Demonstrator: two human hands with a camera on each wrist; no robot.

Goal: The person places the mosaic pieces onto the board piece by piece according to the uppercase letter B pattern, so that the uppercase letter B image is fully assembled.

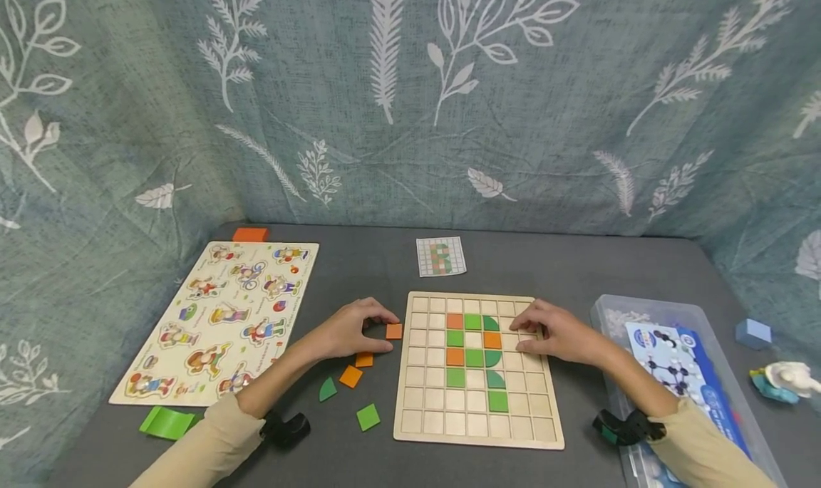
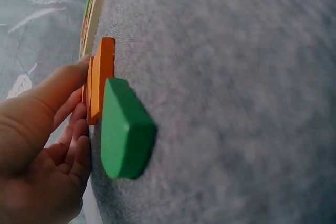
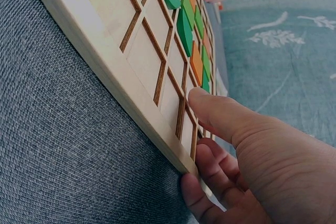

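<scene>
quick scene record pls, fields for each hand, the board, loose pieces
left hand: left hand pinches an orange square tile on the grey table
right hand: right hand rests on the wooden grid board, thumb on its surface
board: orange and green tiles fill part of the grid
loose pieces: green tile, green curved piece
pattern card: pattern card beyond the board

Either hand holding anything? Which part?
Left hand pinches the small orange square tile by its edges. Right hand rests on the wooden grid board's right edge, gripping nothing.
</scene>
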